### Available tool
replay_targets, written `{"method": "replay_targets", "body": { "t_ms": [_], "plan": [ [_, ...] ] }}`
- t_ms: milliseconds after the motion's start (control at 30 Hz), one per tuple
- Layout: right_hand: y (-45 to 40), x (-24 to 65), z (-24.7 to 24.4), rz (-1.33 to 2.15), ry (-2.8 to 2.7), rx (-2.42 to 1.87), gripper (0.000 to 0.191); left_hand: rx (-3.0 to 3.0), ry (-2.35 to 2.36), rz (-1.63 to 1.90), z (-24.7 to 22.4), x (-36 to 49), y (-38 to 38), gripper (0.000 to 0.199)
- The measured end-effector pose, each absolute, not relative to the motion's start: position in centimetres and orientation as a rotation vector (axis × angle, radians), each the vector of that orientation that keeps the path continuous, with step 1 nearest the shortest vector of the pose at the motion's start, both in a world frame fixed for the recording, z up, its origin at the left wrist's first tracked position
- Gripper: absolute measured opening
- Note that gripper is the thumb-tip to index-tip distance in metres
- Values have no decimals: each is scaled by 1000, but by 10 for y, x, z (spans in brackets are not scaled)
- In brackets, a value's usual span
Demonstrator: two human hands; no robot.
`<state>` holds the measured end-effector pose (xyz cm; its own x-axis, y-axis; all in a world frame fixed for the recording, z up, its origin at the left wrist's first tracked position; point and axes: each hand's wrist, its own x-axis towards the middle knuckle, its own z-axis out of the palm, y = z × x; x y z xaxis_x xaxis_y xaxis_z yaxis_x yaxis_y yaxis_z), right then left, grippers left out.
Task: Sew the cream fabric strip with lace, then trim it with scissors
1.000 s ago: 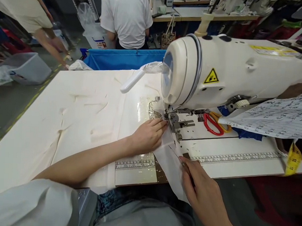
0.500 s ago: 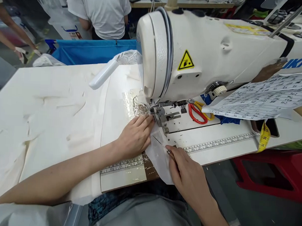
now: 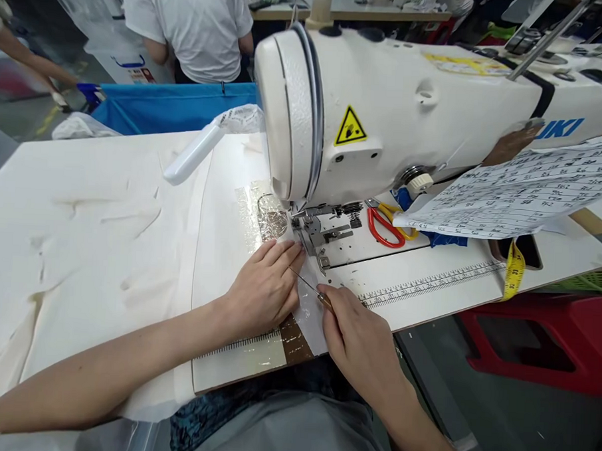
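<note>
My left hand point(image 3: 266, 287) presses its fingers together on a sheer white fabric piece point(image 3: 311, 322), its fingertips close to the presser foot of a white sewing machine point(image 3: 396, 110). The fabric runs from under that hand toward the table's front edge. My right hand point(image 3: 359, 334) grips an awl point(image 3: 326, 300) by its wooden handle. The awl's thin metal point reaches up and left to my left fingers and lies over the fabric. My left hand hides part of the fabric and how its thumb sits.
Red-handled scissors point(image 3: 385, 228), a paper sheet with printed rows point(image 3: 522, 188) and a yellow tape measure point(image 3: 514, 269) are to the right. White cloth point(image 3: 95, 243) covers the table's left side. A blue fabric bin point(image 3: 176, 107) and a person in white point(image 3: 187, 28) are beyond.
The awl's point has moved up to my left fingers, with my right hand following. Less of the white fabric shows below my hands. The view has shifted slightly right.
</note>
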<state>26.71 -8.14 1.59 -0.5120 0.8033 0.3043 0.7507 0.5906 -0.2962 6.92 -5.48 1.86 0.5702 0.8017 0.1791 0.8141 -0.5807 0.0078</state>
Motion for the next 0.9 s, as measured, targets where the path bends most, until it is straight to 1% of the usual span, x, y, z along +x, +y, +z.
{"method": "replay_targets", "body": {
  "t_ms": [267,400,567,667,733,833,900],
  "plan": [
    [-76,258,16,203,-2373,-1231,29,-2709,-1365,-364,13,64,-47,47],
    [-72,252,14,200,-2344,-1253,29,-2712,-1366,-357,10,61,-42,46],
    [-66,245,10,163,-2329,-1296,27,-2614,-1510,-358,11,60,-37,43],
    [-64,242,10,207,-2248,-1287,28,-2608,-1500,-321,12,56,-31,44],
    [-66,242,12,417,-2149,-1276,30,-2593,-1463,-273,13,52,-28,42],
    [-73,244,17,1013,-1955,-1276,33,-2522,-1450,-198,15,47,-25,40],
    [-77,247,19,1248,-1866,-1271,35,-2486,-1461,-180,17,47,-26,40]
  ]
}}
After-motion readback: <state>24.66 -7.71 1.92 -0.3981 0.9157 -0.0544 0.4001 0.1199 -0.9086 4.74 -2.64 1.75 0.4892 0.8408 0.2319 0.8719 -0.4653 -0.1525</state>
